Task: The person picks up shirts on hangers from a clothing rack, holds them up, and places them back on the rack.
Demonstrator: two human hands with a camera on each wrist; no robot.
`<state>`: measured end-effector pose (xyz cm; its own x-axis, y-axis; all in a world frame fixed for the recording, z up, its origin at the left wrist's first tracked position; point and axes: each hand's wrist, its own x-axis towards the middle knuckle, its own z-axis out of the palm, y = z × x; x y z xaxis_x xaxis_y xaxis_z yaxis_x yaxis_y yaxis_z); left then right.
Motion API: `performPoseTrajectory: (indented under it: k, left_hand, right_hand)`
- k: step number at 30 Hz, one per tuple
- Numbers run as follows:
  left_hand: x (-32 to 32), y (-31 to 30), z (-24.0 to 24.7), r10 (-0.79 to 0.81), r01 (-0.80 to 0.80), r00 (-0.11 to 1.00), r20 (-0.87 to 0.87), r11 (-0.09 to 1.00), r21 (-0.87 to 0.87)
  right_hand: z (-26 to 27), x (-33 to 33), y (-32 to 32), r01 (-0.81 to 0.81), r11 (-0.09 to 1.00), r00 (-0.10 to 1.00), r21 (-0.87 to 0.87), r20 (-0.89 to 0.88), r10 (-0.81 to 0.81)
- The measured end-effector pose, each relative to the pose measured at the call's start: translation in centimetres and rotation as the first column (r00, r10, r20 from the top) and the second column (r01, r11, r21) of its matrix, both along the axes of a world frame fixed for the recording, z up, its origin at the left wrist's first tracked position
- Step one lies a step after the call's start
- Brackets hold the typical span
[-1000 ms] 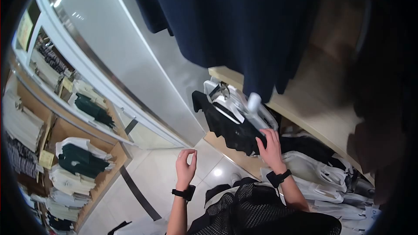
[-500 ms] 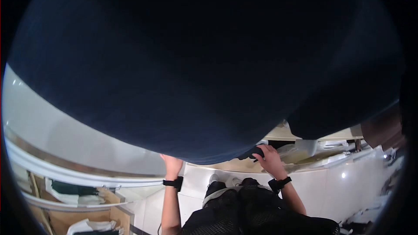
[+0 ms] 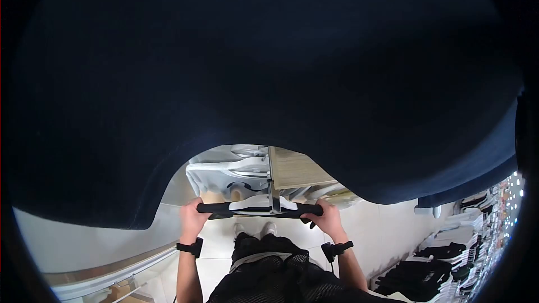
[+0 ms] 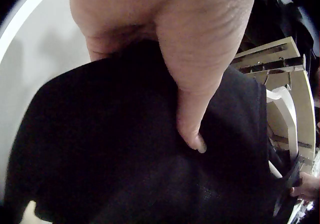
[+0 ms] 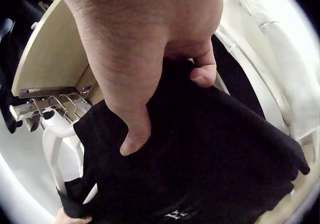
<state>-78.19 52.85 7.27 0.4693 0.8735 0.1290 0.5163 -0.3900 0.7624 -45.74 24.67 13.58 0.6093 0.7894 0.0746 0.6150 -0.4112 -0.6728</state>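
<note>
A black garment (image 3: 216, 209) on a white hanger (image 3: 258, 204) spans both hands in the head view. My left hand (image 3: 192, 220) grips its left shoulder, and my right hand (image 3: 328, 221) grips the right one. In the left wrist view the left thumb (image 4: 192, 119) lies over the black cloth (image 4: 125, 144), fingers hidden behind it. The right wrist view shows the right thumb (image 5: 136, 136) on the front of the garment (image 5: 185, 134), which bears a small white mark low down. Its hanger (image 5: 50, 149) shows at the neck opening.
Large dark blue garments (image 3: 269, 67) cover the upper head view. Behind the held garment are a wooden shelf (image 3: 297, 168), a metal rail (image 5: 25, 110) and light garments on white hangers (image 3: 224, 166). Dark and white clothes (image 3: 418, 275) hang at lower right.
The head view has turned. Both hands were apart, the left holding nothing visible, the right at black clothing; now both grip the black garment, stretched level between them on its hanger.
</note>
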Motion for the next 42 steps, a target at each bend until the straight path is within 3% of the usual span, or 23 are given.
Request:
performPoseTrajectory:
  k: [2, 5, 7, 9, 11, 13, 15, 17, 19, 23, 29, 32, 33, 35, 37, 39, 40, 41, 42]
  left_hand:
    - [-0.3, 0.2, 1.0, -0.012, 0.007, 0.999, 0.047, 0.995, 0.098]
    - [0.0, 0.0, 2.5, -0.032, 0.023, 0.996, 0.082, 0.994, 0.104]
    - [0.0, 0.1, 2.2, -0.018, 0.013, 0.995, 0.097, 0.998, 0.054]
    - [0.0, -0.2, 2.5, -0.013, 0.006, 0.998, 0.068, 0.993, 0.114]
    - [0.0, -0.5, 2.7, 0.0, -0.004, 0.999, 0.05, 0.996, 0.088]
    - [-0.1, -0.4, 2.1, 0.012, -0.014, 0.999, 0.031, 0.998, 0.066]
    - [0.0, -0.1, 1.0, 0.042, -0.056, 0.994, 0.103, 0.989, 0.137]
    - [-0.4, 0.0, 0.6, 0.07, -0.082, 0.993, 0.095, 0.989, 0.126]
    - [-0.4, 0.1, 1.4, 0.099, -0.111, 0.991, 0.089, 0.984, 0.141]
    - [0.1, -0.5, 3.2, 0.126, -0.13, 0.991, 0.045, 0.986, 0.108]
    - [-0.3, -0.1, 1.8, 0.129, -0.132, 0.991, 0.045, 0.987, 0.09]
    - [-0.2, 0.2, 1.1, 0.095, -0.095, 0.995, -0.014, 0.995, 0.014]
    - [-0.2, -0.1, 1.4, 0.079, -0.081, 0.997, 0.026, 0.994, 0.077]
    - [0.5, -0.7, 3.0, 0.043, -0.052, 0.997, 0.066, 0.988, 0.144]
    - [1.8, -1.0, 5.6, 0.062, -0.076, 0.996, 0.062, 0.96, 0.268]
    - [2.2, -1.9, 5.1, 0.013, -0.018, 1.0, 0.02, 0.969, 0.246]
    - [2.7, -2.9, 4.8, 0.016, -0.012, 1.0, -0.013, 0.967, 0.255]
    - [1.9, -4.2, -2.1, 0.011, -0.003, 0.999, -0.033, 0.969, 0.247]
    - [1.9, -4.2, -3.0, -0.022, 0.021, 1.0, 0.002, 0.979, 0.202]
  right_hand:
    - [0.4, -0.3, 0.0, 0.026, 0.999, 1.0, 0.026, 0.001, -0.026]
    - [-0.4, -0.1, -1.2, 0.056, 0.998, 0.998, 0.039, 0.011, -0.057]
    - [0.1, 0.0, -0.9, 0.097, 0.995, 0.993, -0.04, -0.064, -0.099]
    - [-0.4, 0.2, -1.0, 0.097, 0.995, 0.992, -0.029, -0.08, -0.099]
    - [-0.9, 0.2, -0.7, 0.065, 0.998, 0.998, -0.009, 0.016, -0.064]
    - [-0.9, 0.3, -0.2, 0.064, 0.998, 0.998, -0.014, -0.017, -0.064]
    - [-0.9, 0.8, 0.2, 0.046, 0.999, 0.998, -0.026, -0.042, -0.047]
    - [-2.5, 2.1, 0.7, -0.031, 0.997, 0.996, 0.069, 0.088, 0.025]
    - [-9.8, 5.4, -0.4, -0.147, 0.975, 0.935, 0.165, 0.345, 0.083]
    - [-5.8, 4.4, 1.7, -0.167, 0.949, 0.979, 0.268, 0.158, 0.127]
    - [-7.8, 4.3, 1.9, -0.103, 0.984, 0.983, 0.145, 0.167, 0.078]
    - [-7.7, 3.5, 1.5, -0.126, 0.971, 0.955, 0.205, 0.288, 0.063]
    - [-6.6, 2.9, 1.7, -0.131, 0.966, 0.947, 0.221, 0.317, 0.056]
    - [-3.6, 1.5, 2.3, -0.017, 0.976, 0.999, 0.219, 0.044, 0.008]
    - [-2.1, 1.6, 3.4, 0.039, 0.982, 0.997, 0.187, -0.076, -0.025]
    - [-2.4, 1.7, 3.7, 0.13, 0.94, 0.991, 0.315, -0.068, -0.114]
    - [-3.6, 2.3, 3.1, 0.107, 0.953, 0.993, 0.284, -0.082, -0.087]
    - [-10.3, 1.2, 1.9, 0.135, 0.948, 0.99, 0.289, -0.069, -0.12]
    - [-11.6, 1.0, 1.8, 0.144, 0.95, 0.988, 0.276, -0.102, -0.12]
